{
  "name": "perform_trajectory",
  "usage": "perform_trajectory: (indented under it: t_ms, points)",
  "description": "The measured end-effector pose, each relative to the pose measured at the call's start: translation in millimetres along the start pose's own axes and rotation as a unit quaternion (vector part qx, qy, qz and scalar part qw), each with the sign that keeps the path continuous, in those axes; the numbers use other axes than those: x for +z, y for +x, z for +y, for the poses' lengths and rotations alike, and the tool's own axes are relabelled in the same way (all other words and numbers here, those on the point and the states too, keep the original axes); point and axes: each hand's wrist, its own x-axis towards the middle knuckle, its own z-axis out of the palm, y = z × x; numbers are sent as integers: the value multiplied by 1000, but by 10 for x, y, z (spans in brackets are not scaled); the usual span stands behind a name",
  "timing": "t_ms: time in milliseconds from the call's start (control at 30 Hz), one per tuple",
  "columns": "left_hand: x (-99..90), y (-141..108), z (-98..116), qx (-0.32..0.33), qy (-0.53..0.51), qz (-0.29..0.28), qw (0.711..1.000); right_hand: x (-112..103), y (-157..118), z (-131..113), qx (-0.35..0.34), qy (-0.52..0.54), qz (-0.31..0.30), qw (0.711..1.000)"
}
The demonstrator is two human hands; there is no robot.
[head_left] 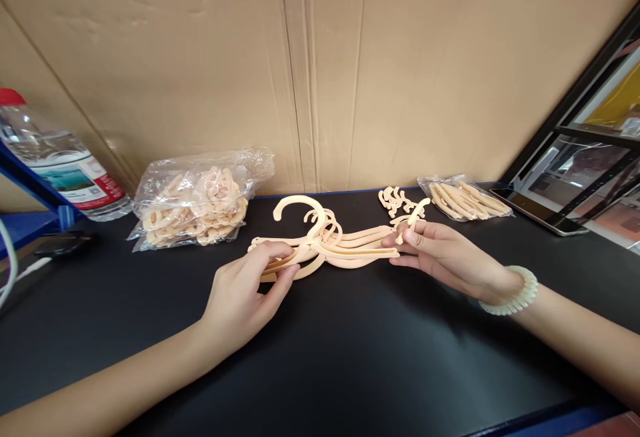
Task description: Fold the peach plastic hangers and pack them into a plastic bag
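My left hand (253,290) is closed round the left arm of a cream plastic clothes hanger (357,251), whose hook points up and to the left. Between the thumb and fingers of my right hand (445,255) is a small curved cream plastic piece (418,215), held upright just beyond the hanger's right tip. The lower fingers of that hand are close to the tip; I cannot tell if they touch it. Behind the held hanger several similar hangers (370,237) lie stacked on the black table (320,370), partly hidden by it.
A clear bag of cream parts (195,207) lies back left, beside a water bottle (75,163). Loose small curved pieces (397,200) and a bag of long parts (465,198) lie back right, near a phone (540,211). Cardboard (400,77) stands behind; a black-framed rack (595,137) is at right.
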Motion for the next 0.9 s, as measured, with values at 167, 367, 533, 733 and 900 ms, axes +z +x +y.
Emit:
perform_trajectory:
  t_ms: [167,367,533,733,900]
  points:
    - [-3,-7,5,-6,-3,2,1000,19,-30,-59,47,24,-46,998]
    - [-5,-3,11,-11,-7,-4,1000,29,-31,-73,68,20,-75,995]
    - [-1,-5,8,-16,-3,-1,1000,4,-28,-60,78,29,-73,994]
    - [-5,5,15,7,8,7,1000,7,-22,-80,81,24,-69,994]
    - [-15,20,38,7,11,6,1000,-2,-18,-90,81,15,-74,994]
